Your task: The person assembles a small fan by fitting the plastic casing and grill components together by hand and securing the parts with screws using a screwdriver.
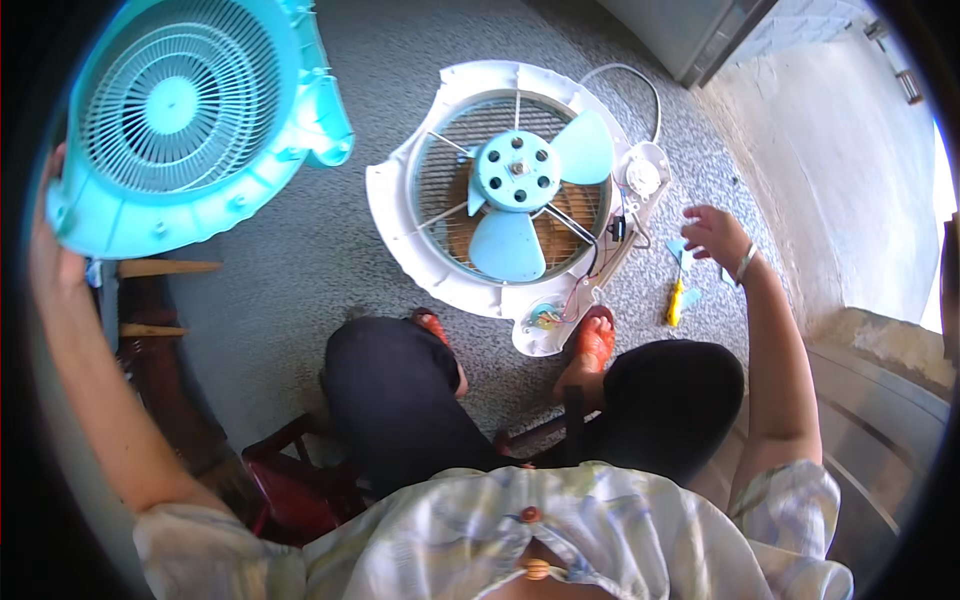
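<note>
My left hand (62,235) grips the lower left edge of a turquoise fan cover (215,222) with a round slatted grille, held up at the upper left. On the floor before me lies the opened fan's white housing (395,205). Two pale blue blades (508,245) show clearly around its hub (516,172), over a wire grille. Thin wires run to a small board at the housing's near end. My right hand (718,240) hovers right of the housing, fingers loosely bent and apart, nothing in them. Just below it lies a screwdriver (675,305) with a yellow handle, among light blue pieces (691,298).
A white cord (655,95) loops behind the housing. My feet in orange sandals (597,340) are close to its near edge. A dark red chair (295,475) stands at the lower left, and wooden legs (165,268) show under the cover. A raised ledge (890,335) lies at right.
</note>
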{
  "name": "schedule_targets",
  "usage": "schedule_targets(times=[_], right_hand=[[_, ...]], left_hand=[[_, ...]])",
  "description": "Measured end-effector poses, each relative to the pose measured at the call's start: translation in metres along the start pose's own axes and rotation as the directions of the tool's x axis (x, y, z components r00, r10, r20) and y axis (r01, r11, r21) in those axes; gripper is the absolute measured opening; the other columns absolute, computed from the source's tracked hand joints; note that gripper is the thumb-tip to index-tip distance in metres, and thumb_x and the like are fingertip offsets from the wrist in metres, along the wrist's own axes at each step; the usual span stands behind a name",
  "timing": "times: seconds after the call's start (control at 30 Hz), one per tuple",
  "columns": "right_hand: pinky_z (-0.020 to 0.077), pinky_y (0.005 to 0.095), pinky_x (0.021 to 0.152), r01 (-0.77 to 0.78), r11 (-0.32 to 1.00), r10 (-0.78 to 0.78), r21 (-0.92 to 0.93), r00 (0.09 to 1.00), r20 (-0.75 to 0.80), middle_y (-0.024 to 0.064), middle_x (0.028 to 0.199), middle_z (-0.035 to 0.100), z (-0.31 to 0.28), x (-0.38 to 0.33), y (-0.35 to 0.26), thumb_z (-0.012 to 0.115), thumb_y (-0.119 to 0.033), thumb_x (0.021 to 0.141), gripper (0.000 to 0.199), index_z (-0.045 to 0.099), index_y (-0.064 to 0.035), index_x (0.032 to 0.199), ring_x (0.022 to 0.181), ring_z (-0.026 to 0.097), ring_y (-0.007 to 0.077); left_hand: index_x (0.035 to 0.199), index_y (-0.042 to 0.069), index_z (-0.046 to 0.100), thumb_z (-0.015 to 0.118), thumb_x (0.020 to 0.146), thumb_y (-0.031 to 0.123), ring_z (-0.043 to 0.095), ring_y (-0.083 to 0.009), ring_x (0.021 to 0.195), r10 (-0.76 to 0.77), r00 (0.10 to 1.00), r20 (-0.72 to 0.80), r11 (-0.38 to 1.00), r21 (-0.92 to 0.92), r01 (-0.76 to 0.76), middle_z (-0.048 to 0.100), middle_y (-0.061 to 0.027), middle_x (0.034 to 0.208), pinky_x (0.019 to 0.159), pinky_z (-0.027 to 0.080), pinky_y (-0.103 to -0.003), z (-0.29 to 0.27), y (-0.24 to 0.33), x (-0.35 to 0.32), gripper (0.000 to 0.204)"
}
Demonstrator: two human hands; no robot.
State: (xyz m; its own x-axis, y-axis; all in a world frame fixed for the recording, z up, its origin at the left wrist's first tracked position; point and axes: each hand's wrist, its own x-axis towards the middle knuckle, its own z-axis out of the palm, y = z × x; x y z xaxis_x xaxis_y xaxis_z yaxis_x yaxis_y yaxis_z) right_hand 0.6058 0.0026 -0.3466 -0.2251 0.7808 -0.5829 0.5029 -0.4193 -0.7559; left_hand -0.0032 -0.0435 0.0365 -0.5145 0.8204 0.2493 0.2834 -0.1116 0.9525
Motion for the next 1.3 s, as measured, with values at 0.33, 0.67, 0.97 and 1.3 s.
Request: schedule_targets(times=[0.33,0.67,0.97,1.3], right_hand=[[0.0525,0.0253,0.061,0.445,0.880,-0.393,0.165,0.878,-0.273,0.0085,0.080,0.062,0.012,-0.125,-0.075,0.055,-0.004,0.082,0.020,0.056,0.0057,0.099,0.067,0.062,0.0137],[0.0495,0.0242,0.066,0.930,0.362,-0.908,-0.062,0.337,-0.251,0.0078,0.080,0.063,0.078,-0.287,-0.280,0.055,0.000,0.084,0.016,0.059,0.0049,0.098,0.073,0.061,0.0116],[0.0472,0.0267,0.064,0.909,0.367,-0.786,-0.196,0.190,-0.588,0.0074,0.078,0.061,0.100,-0.299,-0.267,0.070,-0.022,0.077,0.036,0.055,0.0044,0.097,0.070,0.057,0.0116],[0.0450,0.0208,0.067,0.867,0.489,-0.749,0.098,0.475,-0.461,0.0039,0.087,0.059,0.037,-0.327,-0.283,0.058,-0.011,0.082,0.029,0.052,0.0066,0.104,0.075,0.054,0.0075]], left_hand=[[0.087,0.002,0.056,0.060,0.085,0.018,0.057,-0.0142,0.086,0.279,0.937,0.210,0.860,-0.489,-0.147,0.059,-0.0064,0.093,0.080,0.047,-0.028,0.052,0.048,-0.120,0.017],[0.081,0.006,0.059,0.069,0.075,0.007,0.050,-0.0046,0.070,0.435,0.769,0.468,0.788,-0.612,-0.074,0.053,0.0017,0.080,0.066,0.044,-0.022,0.141,0.049,-0.208,0.012],[0.087,0.004,0.060,0.070,0.066,0.014,0.052,-0.0289,0.085,0.746,0.619,0.246,0.664,-0.337,-0.667,0.056,-0.0129,0.084,0.079,0.040,-0.039,0.236,0.049,-0.286,0.025],[0.113,-0.007,0.046,0.076,0.064,0.029,0.041,-0.0358,0.108,0.843,0.359,0.402,0.522,-0.443,-0.729,0.045,-0.0199,0.111,0.093,0.033,-0.045,0.238,0.077,-0.291,0.068]])
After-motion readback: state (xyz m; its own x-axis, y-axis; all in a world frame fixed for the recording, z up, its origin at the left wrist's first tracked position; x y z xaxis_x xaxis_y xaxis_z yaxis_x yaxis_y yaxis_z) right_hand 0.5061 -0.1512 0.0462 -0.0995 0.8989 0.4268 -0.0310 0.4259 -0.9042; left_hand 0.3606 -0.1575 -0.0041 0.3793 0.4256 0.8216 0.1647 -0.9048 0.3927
